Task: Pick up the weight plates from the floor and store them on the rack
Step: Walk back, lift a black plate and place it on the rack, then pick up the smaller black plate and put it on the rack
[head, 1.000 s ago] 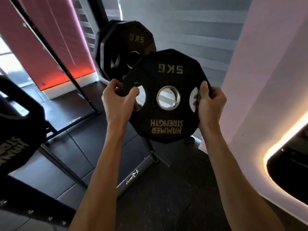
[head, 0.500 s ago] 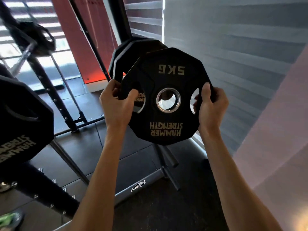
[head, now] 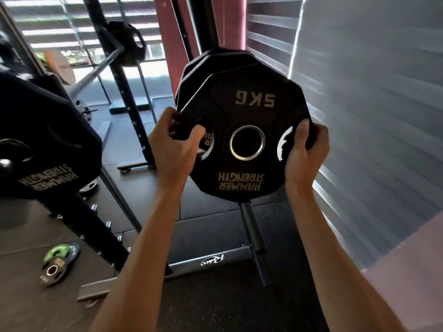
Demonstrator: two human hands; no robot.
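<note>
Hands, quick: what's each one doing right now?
Left hand: grips the 5 kg plate at its left edge.
Right hand: grips its right edge.

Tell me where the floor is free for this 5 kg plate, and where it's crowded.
Bare mat lies between the base bar and the far stand foot, and again this side of the bar, towards the wall. Crowded on the left: small plates lie beside the pegs.

- The held plate (head: 247, 111) sits at frame centre, between the left hand (head: 172, 149) and the right hand (head: 304, 154).
- Stored plates (head: 191, 75) hang directly behind it, upper centre.
- Small plates (head: 60, 262) lie on the floor (head: 215, 307), lower left.
</note>
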